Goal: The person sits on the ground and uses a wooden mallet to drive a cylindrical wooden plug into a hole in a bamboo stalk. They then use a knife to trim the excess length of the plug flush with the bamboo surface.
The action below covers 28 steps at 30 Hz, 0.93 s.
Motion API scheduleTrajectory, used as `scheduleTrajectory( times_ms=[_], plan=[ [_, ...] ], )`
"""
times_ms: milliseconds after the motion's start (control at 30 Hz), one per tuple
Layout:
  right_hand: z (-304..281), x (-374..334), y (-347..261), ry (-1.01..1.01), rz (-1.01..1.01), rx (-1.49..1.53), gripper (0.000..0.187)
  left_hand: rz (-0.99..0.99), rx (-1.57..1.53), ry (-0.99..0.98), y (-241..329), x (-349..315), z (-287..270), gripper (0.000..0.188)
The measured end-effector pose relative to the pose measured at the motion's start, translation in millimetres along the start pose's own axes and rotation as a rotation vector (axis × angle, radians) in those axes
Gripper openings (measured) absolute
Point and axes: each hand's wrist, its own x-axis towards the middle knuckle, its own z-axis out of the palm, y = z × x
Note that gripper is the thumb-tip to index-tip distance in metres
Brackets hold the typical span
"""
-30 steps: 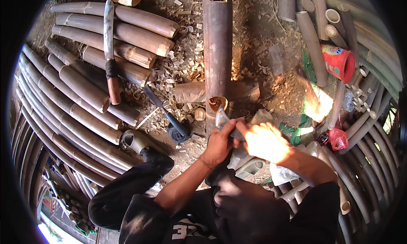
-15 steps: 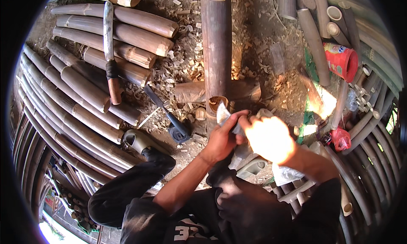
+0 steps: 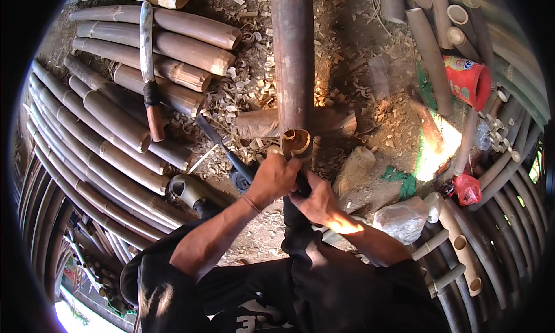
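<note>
A thick bamboo pole [image 3: 295, 61] runs away from me, its open hollow end [image 3: 296, 141] tilted up just beyond my hands. My left hand [image 3: 272, 175] is closed, with its knuckles up, beside the near left rim of that end. Close by on the right, my right hand [image 3: 316, 199] is also closed, its fingers curled toward the left hand. A dark piece [image 3: 302, 184] shows between the two hands; its kind is hidden by the fingers. The pole rests across a short log [image 3: 257, 123] on the ground.
To the left lie several bamboo lengths [image 3: 191, 29], with a long knife [image 3: 147, 49] across them. A dark-handled tool [image 3: 222, 148] lies nearer. Wood chips cover the ground. On the right are a red container [image 3: 471, 84], a clear plastic bag [image 3: 402, 220] and more bamboo [image 3: 428, 55].
Both hands have come down and left to the pole's near end. The pale grey piece they held no longer shows. My right arm has swung inward, uncovering the plastic bag and a log.
</note>
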Motion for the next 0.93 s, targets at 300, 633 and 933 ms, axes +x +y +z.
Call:
scheduleTrajectory(
  times_ms=[300,633,933],
  plan=[
    [-39,-21,-25,-0.054,-0.039,-0.420,0.052,-0.057,-0.269,0.029,-6,-10,23,0.038],
    [-86,4,-72,-0.386,-0.158,-1.066,0.036,-0.039,-1.287,-0.106,-9,-1,77,0.036],
    [14,-3,-10,0.064,0.082,-0.351,0.060,0.133,0.055,0.183,-41,6,13,0.049]
  ],
)
